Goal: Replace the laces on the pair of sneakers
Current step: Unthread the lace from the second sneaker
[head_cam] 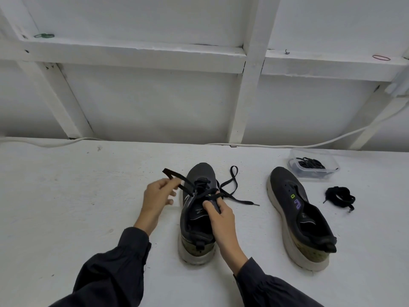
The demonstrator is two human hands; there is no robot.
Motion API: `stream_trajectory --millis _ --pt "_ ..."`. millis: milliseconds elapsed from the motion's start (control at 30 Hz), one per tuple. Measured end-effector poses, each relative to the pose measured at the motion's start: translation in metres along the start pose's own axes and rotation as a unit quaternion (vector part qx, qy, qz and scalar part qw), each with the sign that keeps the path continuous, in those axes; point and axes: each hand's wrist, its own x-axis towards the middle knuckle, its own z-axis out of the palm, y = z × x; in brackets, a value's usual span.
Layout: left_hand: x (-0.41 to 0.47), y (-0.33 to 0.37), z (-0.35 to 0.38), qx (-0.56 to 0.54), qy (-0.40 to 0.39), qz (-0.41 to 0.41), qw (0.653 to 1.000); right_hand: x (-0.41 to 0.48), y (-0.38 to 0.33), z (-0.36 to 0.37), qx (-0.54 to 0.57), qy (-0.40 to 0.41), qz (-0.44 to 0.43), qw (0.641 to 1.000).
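Left hand point(158, 193) is up off the table, thumb and forefinger pinching a loop of black lace point(174, 176) that runs out at ten o'clock from the laced sneaker point(202, 172). The other fingers hang loosely curled. Right hand point(218, 214) is on that same shoe, thumb on the tongue and fingers curled round the upper's edge, right where the lace crosses. Both arms are in dark sleeves point(124, 269).

From the head view, that sneaker stands dead centre on the white table point(66, 196), toe at twelve, heel at six. Its free lace end trails off on the tabletop at three o'clock. The second sneaker point(285, 185) lies at three o'clock of the first, well apart, eyelets bare and no lace through them.

Now the container — a clear plastic tub point(309, 152), no lid on it, at one o'clock of the second sneaker, just beside its toe. Inside is a tangle of black laces point(309, 162); how many, I cannot tell. A loose bundle of black lace point(339, 197) sits on the table at five o'clock of the tub.

A white cable point(332, 141) runs along the table's back edge — twelve o'clock side.
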Motion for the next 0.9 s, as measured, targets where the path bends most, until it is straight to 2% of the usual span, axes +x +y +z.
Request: stream_trajectory --millis 100,233,333,400,433,500,600,667,700,800,900 --pt "-0.009 -0.011 0.008 0.046 -0.101 -0.019 0.994 0.001 0.0 0.0 -0.001 0.003 -0.004 1.0" --pt "-0.007 -0.009 0.008 0.075 -0.092 0.024 0.993 0.001 0.001 -0.001 -0.003 0.001 0.002 1.0" --pt "0.003 0.0 0.001 0.018 0.019 0.051 0.998 0.001 0.0 -0.001 -0.004 -0.004 -0.001 1.0" --pt "0.007 0.006 -0.004 -0.054 0.112 0.065 0.99 0.001 0.001 -0.001 0.002 -0.011 -0.001 1.0" --pt "0.007 0.007 -0.005 -0.072 0.129 0.067 0.987 0.001 0.001 -0.001 0.003 -0.011 0.0 1.0" --pt "0.004 0.006 -0.003 -0.062 0.103 0.058 0.991 0.001 0.002 -0.001 0.0 -0.005 0.0 1.0" --pt "-0.005 -0.003 0.005 0.009 -0.012 0.015 1.0 0.002 0.002 -0.001 -0.002 0.001 -0.003 1.0" --pt "-0.011 -0.009 0.011 0.057 -0.078 0.02 0.995 0.002 0.002 -0.001 -0.002 0.003 -0.001 1.0" --pt "-0.012 -0.011 0.013 0.078 -0.086 0.035 0.993 0.002 0.002 -0.001 -0.002 0.004 0.001 1.0" --pt "-0.006 -0.009 0.014 0.093 -0.028 0.073 0.993 0.002 0.002 -0.002 0.002 0.002 0.004 1.0" --pt "0.006 0.006 0.008 -0.042 0.108 0.076 0.99 0.001 0.001 -0.003 -0.005 -0.009 0.004 1.0"
